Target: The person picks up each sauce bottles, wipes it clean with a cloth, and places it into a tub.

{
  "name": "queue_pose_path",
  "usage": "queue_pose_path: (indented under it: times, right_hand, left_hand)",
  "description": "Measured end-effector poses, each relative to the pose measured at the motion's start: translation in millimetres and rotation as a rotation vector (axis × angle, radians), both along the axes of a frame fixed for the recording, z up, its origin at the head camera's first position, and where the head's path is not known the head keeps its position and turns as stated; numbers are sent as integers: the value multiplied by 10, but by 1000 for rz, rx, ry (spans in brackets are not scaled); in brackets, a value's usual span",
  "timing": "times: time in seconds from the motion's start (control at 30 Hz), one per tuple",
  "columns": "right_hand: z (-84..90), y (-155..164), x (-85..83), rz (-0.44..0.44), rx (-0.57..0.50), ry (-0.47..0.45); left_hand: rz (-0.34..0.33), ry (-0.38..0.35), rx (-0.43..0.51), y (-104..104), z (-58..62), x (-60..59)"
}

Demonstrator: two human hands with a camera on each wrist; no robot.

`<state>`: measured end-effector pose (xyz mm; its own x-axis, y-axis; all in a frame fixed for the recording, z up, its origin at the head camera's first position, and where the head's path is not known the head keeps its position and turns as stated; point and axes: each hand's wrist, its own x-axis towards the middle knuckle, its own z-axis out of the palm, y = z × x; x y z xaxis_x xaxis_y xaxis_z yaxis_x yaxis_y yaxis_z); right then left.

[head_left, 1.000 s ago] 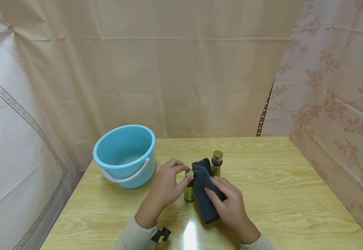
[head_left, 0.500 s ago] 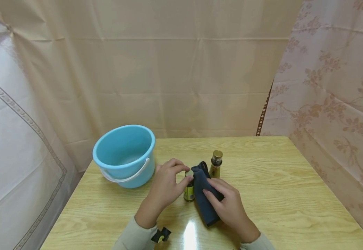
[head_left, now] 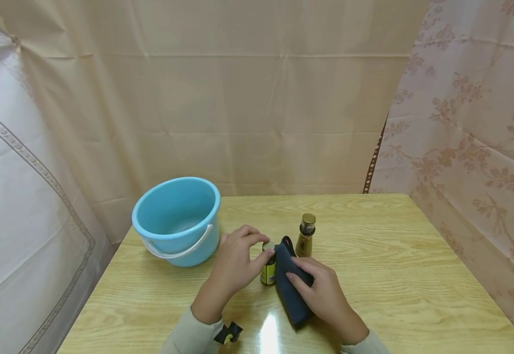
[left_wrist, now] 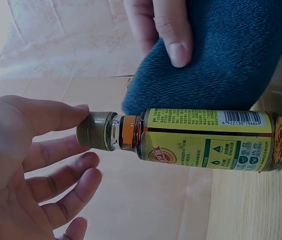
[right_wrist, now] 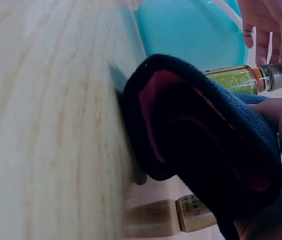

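A small glass bottle with a yellow-green label (left_wrist: 205, 145) stands upright on the wooden table. My left hand (head_left: 239, 258) pinches its cap between thumb and index finger, the other fingers loosely bent below. In my right hand (head_left: 325, 290) is a folded dark blue cloth (head_left: 290, 292), gripped between thumb and fingers. The cloth lies along the bottle's right side, seemingly touching it. Seen from the right wrist, the cloth's folds (right_wrist: 153, 105) gape and show a reddish inner side. Some right fingers are hidden behind the cloth.
A second bottle (head_left: 304, 241) with a gold cap stands just behind the cloth. To the left, a light blue bucket (head_left: 208, 241) with a white handle sits near my left hand. Curtains hang behind and beside the table (head_left: 398, 275).
My right hand has drawn the cloth slightly downward and toward me along the bottle, uncovering more of the gold-capped bottle. My left hand has stayed on the cap.
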<state>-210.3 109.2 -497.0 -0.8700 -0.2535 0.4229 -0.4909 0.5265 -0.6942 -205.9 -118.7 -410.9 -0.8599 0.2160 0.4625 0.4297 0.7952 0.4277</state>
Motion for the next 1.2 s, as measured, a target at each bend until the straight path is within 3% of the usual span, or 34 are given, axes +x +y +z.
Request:
queue_pose_path:
  times: [0.47,0.63,0.8,1.03,1.2]
  right_hand:
    - [-22,1,-16,-41,71,-146]
    - [-25,0,-13,-40,72,-145]
    - [-5,-4,0,-29,48,-79]
    - [42,-7,39,8,-45,145]
    - [65,-4,55,31,-143,211]
  left_hand:
    - [49,59,13,-3,-25,-15]
    - [56,61,12,0,-38,-23]
    - [54,45,23,-1,-34,-20]
    - [43,1,18,-8,-17,-8]
    - [32,-34,22,-10,-3,2]
